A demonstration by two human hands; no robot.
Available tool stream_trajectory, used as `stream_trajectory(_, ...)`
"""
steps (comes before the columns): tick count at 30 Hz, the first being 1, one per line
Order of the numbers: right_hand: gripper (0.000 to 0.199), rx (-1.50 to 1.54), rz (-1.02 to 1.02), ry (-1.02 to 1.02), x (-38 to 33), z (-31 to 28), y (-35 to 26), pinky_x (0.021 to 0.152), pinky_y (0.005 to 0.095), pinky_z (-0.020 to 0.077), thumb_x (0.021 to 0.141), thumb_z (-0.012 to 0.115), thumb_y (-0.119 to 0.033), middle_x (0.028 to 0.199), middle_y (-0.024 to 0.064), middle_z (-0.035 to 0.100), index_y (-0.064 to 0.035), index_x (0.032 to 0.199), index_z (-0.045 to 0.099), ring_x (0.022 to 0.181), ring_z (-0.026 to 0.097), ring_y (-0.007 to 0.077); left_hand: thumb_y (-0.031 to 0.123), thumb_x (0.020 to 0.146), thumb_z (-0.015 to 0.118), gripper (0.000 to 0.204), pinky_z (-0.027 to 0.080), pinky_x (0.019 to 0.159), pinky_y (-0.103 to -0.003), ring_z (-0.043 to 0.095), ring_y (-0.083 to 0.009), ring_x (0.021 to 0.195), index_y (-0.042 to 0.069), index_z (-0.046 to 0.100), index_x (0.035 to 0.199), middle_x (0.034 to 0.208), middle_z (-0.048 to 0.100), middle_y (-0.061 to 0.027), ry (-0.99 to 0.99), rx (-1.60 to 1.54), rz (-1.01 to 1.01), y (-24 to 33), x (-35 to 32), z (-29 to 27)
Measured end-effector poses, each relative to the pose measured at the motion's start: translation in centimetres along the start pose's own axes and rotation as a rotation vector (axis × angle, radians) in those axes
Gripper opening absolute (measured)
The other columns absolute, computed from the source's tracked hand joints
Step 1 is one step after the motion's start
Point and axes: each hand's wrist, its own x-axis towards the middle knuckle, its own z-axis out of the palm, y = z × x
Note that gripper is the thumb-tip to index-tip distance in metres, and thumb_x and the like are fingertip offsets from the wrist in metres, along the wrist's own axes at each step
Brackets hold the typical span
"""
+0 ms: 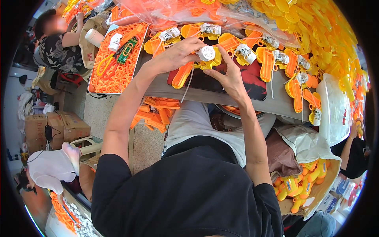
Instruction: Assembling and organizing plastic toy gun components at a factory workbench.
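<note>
Over the near edge of the work table, I hold a toy gun half with a yellow shell [215,62] and an orange grip [182,75]. The fingers of my left hand [182,53] pinch a white round part [206,53] seated at the shell. My right hand [231,77] has its thumb below the shell and its index finger above, gripping its right side. A thin pale strip [188,83] hangs beneath the piece. Similar yellow-and-orange halves with white cylinders [245,54] lie in a curved row around my hands.
Left of my arm stands a tray [90,81] of orange parts, with green-handled cutters [127,50] on top. Yellow shells [316,35] heap up at the far right, beside a translucent white bin [333,108]. A carton [312,203] of yellow toy pieces sits lower right. Other people work nearby.
</note>
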Motion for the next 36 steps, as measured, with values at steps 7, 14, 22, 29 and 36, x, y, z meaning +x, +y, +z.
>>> stream_trajectory(7, 0.092, 0.054, 0.050, 0.011, 0.2, -0.2, 0.9, 0.092, 0.0318, 0.0522, 0.077, 0.089, -0.022, 0.131, 0.0206, 0.064, 0.0062, 0.150, 0.041, 0.103, 0.065, 0.0176, 0.005, 0.091, 0.066, 0.043, 0.047, 0.098, -0.038, 0.059, -0.0296, 0.113, 0.000, 0.057, 0.133, 0.116, 0.059, -0.0127, -0.032, 0.062, -0.077, 0.9, 0.6, 0.5)
stream_trajectory(14, 0.083, 0.141, 0.094, 0.024, -0.1, 0.2, -0.8, 0.093, 0.0301, 0.0546, 0.084, 0.082, -0.005, 0.128, 0.0152, 0.064, 0.0038, 0.153, 0.037, 0.106, 0.066, 0.0154, 0.007, 0.089, 0.068, 0.044, 0.050, 0.087, -0.041, 0.062, -0.0321, 0.099, -0.001, 0.059, 0.131, 0.106, 0.061, -0.0154, 0.128, 0.047, -0.024, 1.6, -0.1, 1.3)
stream_trajectory(22, 0.081, 0.053, 0.028, 0.040, -0.1, -0.1, -0.5, 0.091, 0.0300, 0.0568, 0.080, 0.085, -0.005, 0.124, 0.0140, 0.066, 0.0047, 0.149, 0.042, 0.105, 0.067, 0.0159, 0.004, 0.088, 0.069, 0.044, 0.051, 0.087, -0.041, 0.062, -0.0331, 0.101, 0.002, 0.059, 0.131, 0.108, 0.060, -0.0143, 0.106, 0.114, -0.057, 2.8, 0.4, 1.6)
stream_trajectory(29, 0.082, -0.030, 0.078, 0.045, -0.2, 0.2, -2.0, 0.089, 0.0329, 0.0571, 0.076, 0.089, -0.012, 0.120, 0.0159, 0.069, 0.0054, 0.144, 0.046, 0.104, 0.069, 0.0190, 0.005, 0.084, 0.073, 0.049, 0.052, 0.089, -0.042, 0.061, -0.0315, 0.100, 0.002, 0.059, 0.131, 0.102, 0.060, -0.0128, 0.127, 0.237, -0.018, 2.8, 0.2, 2.0)
stream_trajectory(36, 0.087, -0.567, -0.023, -0.010, -3.0, 0.5, -0.1, 0.104, 0.0462, 0.0415, 0.073, 0.088, -0.016, 0.137, 0.0205, 0.052, -0.0016, 0.145, 0.042, 0.125, 0.049, 0.0378, 0.010, 0.079, 0.078, 0.057, 0.049, 0.093, -0.040, 0.061, -0.0293, 0.108, 0.005, 0.062, 0.133, 0.117, 0.067, -0.0095, 0.352, 0.290, -0.090, 3.4, -2.3, 6.0)
